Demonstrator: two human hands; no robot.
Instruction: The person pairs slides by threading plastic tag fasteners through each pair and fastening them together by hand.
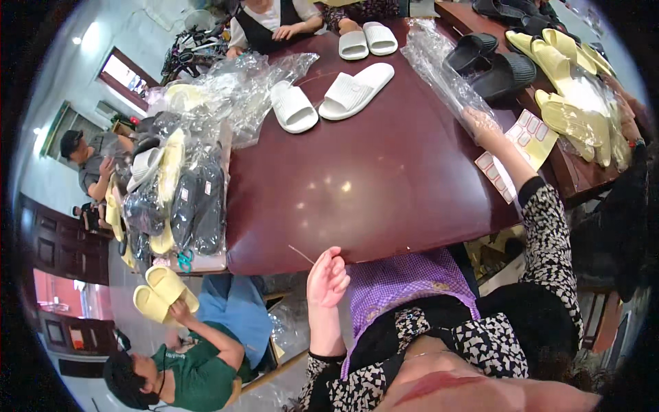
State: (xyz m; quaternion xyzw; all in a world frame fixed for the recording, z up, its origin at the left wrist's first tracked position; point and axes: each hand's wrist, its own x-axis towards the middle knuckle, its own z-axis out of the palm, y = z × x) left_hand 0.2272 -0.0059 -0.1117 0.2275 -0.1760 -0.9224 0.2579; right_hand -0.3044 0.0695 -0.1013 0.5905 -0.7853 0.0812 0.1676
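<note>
My left hand (328,278) is at the table's near edge, fingers curled in a pinch. A thin pale strip (301,254) sticks out from between its fingertips; I cannot tell its kind. My right hand (482,127) reaches to the right side of the table and grips the near end of clear plastic bags (439,65). Two white slides (351,93) with ribbed straps lie apart in the middle of the table, one pointing away to the right. Beside my right forearm are sheets of red-framed labels (528,137).
A heap of bagged slippers (185,185) and loose clear film (240,89) covers the left side. Teal scissors (185,260) lie at its near corner. Black slides (498,69) and yellow slippers (576,117) are on the right. Co-workers sit around; one holds yellow slippers (163,294).
</note>
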